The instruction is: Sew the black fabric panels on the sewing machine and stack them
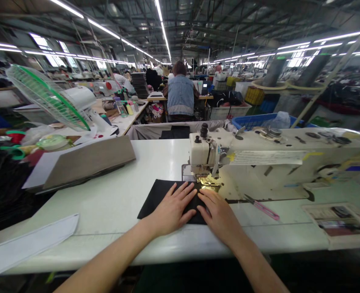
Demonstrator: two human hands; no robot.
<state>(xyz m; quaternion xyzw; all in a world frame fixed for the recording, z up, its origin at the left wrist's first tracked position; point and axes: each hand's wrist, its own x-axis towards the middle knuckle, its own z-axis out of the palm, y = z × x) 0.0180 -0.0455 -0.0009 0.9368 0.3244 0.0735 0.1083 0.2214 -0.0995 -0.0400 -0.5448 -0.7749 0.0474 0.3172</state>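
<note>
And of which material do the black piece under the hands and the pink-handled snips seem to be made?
Black piece: probably matte fabric, from its dull, flat surface; fibre unclear. Snips: greyish, pointed blades look metal; smooth pink handle maybe plastic or painted metal.

Bare forearms (112,254), bare hands (174,206)

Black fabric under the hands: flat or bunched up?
Flat: the black fabric shows a smooth left part with straight edges, beside the left hand. Cannot tell whether it is doubled.
</note>
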